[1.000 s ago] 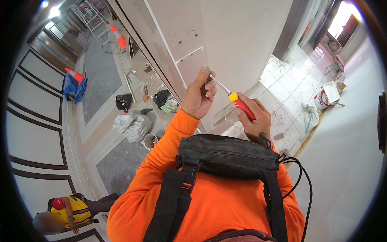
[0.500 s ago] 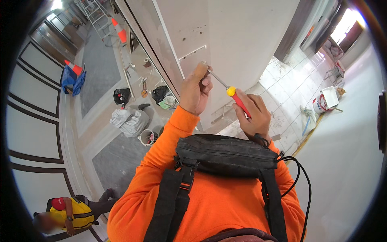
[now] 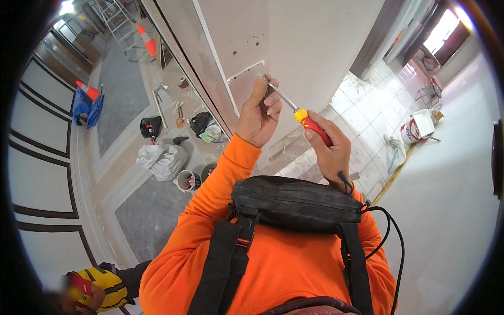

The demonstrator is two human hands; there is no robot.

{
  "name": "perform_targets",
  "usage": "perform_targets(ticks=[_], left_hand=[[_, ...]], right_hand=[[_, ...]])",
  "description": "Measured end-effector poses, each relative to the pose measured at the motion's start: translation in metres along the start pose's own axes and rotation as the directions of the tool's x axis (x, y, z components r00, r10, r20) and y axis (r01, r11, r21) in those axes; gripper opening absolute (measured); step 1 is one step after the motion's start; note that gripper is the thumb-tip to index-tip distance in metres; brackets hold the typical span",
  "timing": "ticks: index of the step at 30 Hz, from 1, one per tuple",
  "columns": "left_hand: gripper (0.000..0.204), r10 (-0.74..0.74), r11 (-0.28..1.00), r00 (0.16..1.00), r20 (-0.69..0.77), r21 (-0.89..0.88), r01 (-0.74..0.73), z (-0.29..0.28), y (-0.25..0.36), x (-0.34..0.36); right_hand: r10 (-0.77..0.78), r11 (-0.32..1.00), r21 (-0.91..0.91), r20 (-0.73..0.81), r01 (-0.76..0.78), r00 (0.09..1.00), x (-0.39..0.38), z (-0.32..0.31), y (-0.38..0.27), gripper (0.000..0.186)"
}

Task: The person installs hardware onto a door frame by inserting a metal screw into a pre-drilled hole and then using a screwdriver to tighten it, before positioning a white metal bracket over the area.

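Observation:
My right hand (image 3: 333, 149) is wrapped round the red-and-yellow handle of a screwdriver (image 3: 315, 128). Its metal shaft slants up and left to my left hand (image 3: 259, 116). There the thumb and forefinger are pinched close to the tip, with the other fingers curled. A small pale piece seems to sit between them, too small to name. Both hands are in front of a pale wall panel (image 3: 304, 47), where a short slot (image 3: 247, 71) and several small holes show. The exact meeting point of tip and panel is hidden by my fingers.
To the left, the floor holds a white sack (image 3: 161, 159), a bucket (image 3: 186, 180), black bags (image 3: 150, 127), traffic cones (image 3: 147, 40) and a ladder (image 3: 116, 21). A person in a yellow vest (image 3: 102, 286) is at lower left. Right, a paint bucket (image 3: 410, 132) stands on tiles.
The screwdriver's handle has turned in my right hand, whose grip has shifted slightly. My left hand stays at the tip. The person in the vest has changed posture at lower left.

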State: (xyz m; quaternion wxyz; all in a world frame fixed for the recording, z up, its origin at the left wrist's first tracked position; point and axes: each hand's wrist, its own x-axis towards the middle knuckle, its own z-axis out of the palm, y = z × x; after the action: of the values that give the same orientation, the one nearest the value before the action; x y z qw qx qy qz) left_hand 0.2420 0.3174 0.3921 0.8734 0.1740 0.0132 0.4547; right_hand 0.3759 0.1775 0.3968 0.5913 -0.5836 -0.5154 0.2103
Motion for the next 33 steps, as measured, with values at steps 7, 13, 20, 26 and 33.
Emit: perform_targets(ticks=[7, 13, 20, 26, 33], left_hand=[[0.021, 0.051, 0.994, 0.998, -0.04, 0.095, -0.047, 0.001, 0.001, -0.001], [0.022, 0.082, 0.991, 0.994, -0.076, 0.115, -0.073, 0.007, -0.001, 0.0], [0.021, 0.033, 0.999, 0.999, -0.023, 0.012, -0.033, 0.001, 0.002, 0.003], [0.022, -0.028, 0.988, 0.998, 0.062, -0.15, 0.037, -0.004, 0.006, 0.011], [0.023, -0.066, 0.965, 0.993, 0.096, -0.247, 0.088, -0.009, 0.004, 0.019]], right_hand=[[-0.435, 0.709, -0.616, -0.001, 0.342, 0.901, 0.003, -0.003, 0.0, 0.041], [-0.321, 0.837, -0.476, -0.023, 0.272, 0.947, 0.004, 0.004, -0.007, 0.04], [-0.19, 0.926, -0.331, 0.001, 0.179, 0.982, 0.014, 0.002, -0.026, 0.037], [-0.216, 0.894, -0.401, 0.005, 0.2, 0.976, 0.019, 0.006, -0.039, 0.035], [-0.217, 0.859, -0.475, 0.005, 0.194, 0.976, 0.021, 0.007, -0.047, 0.035]])
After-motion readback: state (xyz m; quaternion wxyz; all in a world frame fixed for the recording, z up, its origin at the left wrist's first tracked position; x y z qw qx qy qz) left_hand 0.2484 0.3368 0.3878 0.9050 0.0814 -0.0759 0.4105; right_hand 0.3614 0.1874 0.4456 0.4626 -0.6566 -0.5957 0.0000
